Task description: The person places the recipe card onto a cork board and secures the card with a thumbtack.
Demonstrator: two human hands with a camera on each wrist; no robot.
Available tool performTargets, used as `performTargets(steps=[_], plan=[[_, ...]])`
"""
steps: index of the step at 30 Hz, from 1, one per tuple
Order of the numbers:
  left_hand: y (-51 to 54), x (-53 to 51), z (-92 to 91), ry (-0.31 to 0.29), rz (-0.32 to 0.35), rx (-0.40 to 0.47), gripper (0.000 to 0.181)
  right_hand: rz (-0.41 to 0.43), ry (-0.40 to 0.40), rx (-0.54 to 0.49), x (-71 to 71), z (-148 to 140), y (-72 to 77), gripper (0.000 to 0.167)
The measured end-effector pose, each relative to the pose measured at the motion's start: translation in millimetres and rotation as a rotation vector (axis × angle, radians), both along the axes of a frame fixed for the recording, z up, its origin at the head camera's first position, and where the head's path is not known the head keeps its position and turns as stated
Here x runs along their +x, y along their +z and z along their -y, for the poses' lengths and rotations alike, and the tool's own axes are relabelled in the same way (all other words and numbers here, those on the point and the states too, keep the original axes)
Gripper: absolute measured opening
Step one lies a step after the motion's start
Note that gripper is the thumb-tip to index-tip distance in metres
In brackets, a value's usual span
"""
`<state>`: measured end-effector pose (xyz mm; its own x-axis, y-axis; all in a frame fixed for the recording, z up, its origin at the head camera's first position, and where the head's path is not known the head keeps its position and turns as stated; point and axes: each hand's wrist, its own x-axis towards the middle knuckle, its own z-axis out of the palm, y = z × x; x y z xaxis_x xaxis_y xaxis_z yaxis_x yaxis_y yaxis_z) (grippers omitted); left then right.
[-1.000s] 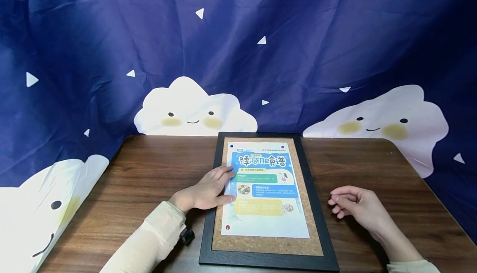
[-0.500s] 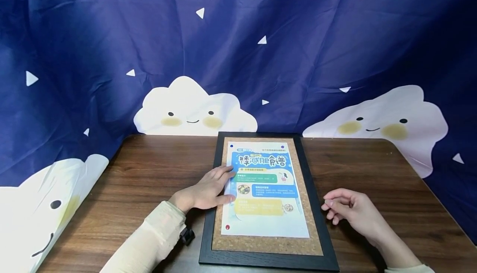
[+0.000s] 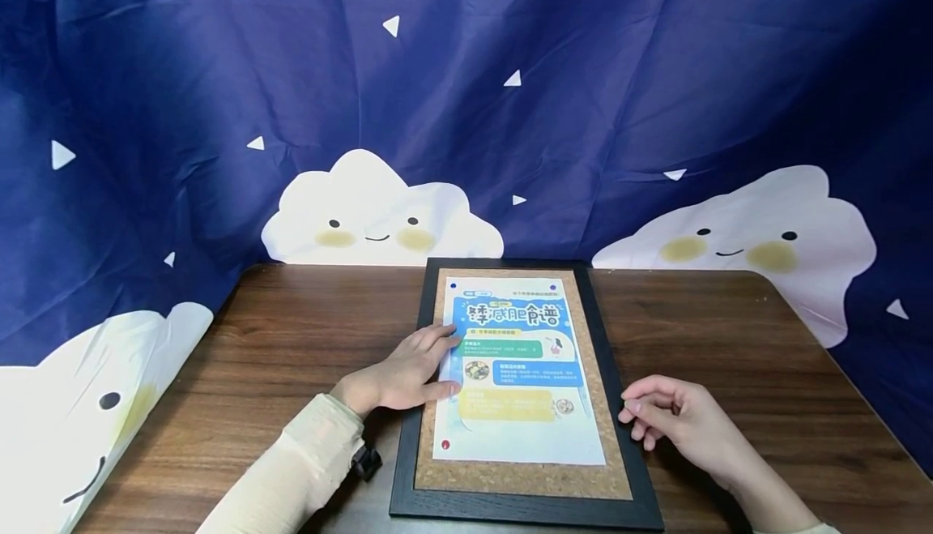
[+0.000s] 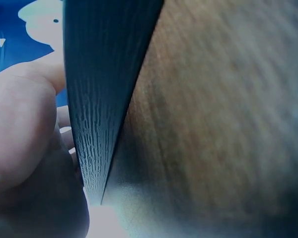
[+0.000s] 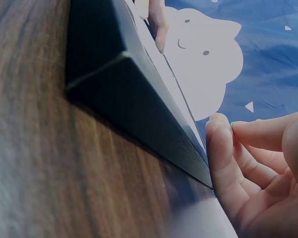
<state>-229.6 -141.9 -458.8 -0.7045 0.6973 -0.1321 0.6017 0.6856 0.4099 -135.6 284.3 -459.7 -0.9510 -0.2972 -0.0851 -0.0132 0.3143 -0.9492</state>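
A printed poster point(image 3: 517, 437) with Chinese headings lies on a black-framed cork board point(image 3: 525, 481). Its pins are blue point(image 3: 453, 285) at the upper left, purple point(image 3: 552, 287) at the upper right and red point(image 3: 445, 444) at the lower left. My left hand point(image 3: 408, 368) rests across the board's left edge, fingers spread onto the poster's side. Beside the right frame edge, my right hand point(image 3: 678, 420) pinches a tiny green pushpin point(image 5: 232, 124) between thumb and forefinger. Most of that pin is hidden by the fingertips.
The board lies on a dark wooden table point(image 3: 306, 307), whose surface shows on both sides of it. Behind hangs a blue curtain point(image 3: 466, 72) with smiling clouds and white triangles. A small black clip-like piece point(image 3: 366, 462) sits at the left wrist.
My right hand has moved left, to the board's right edge, still pinching. The left hand, poster and board have stayed where they were.
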Motion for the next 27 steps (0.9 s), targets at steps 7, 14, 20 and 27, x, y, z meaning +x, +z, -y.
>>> performTargets(steps=[7, 14, 20, 27], plan=[[1.0, 0.1, 0.4, 0.001, -0.001, 0.005, 0.076, 0.036, 0.043, -0.050, 2.5, 4, 1.0, 0.024], [0.3, 1.4, -0.2, 0.004, 0.006, 0.004, 0.076, 0.058, 0.104, -0.077, 4.9, 8, -1.6, 0.024], [-1.3, 2.0, 0.5, 0.000, 0.009, 0.014, 0.075, 0.081, 0.164, -0.104, 6.9, 12, -2.2, 0.025], [-0.6, 1.6, 0.8, -0.001, 0.005, 0.016, 0.075, 0.110, 0.242, -0.149, 9.5, 17, -1.0, 0.025]])
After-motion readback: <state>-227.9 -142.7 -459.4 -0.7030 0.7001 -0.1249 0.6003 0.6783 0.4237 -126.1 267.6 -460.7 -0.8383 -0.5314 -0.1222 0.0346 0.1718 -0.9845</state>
